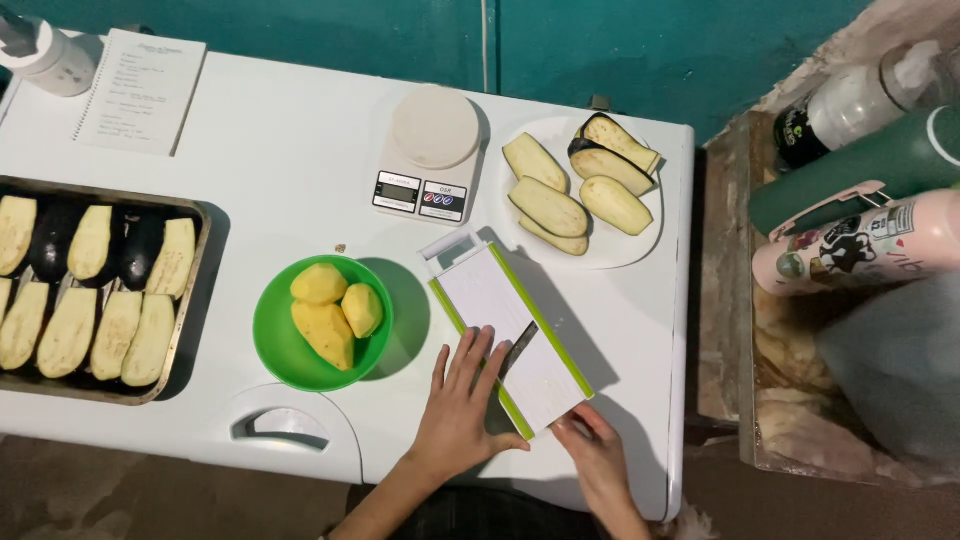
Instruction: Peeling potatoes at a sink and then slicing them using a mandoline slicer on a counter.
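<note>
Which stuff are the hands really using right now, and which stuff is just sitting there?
In use:
- left hand, flat on the slicer
- right hand, gripping its near corner
- white and green slicer board

Just sitting there:
- green bowl of peeled potatoes
- kitchen scale
- white plate of eggplant slices
- metal tray of eggplant
- notepad
- bottles

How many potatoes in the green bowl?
3 potatoes, all in the green bowl: one at the top, one on the right, one lower middle. More may be hidden underneath.
</note>
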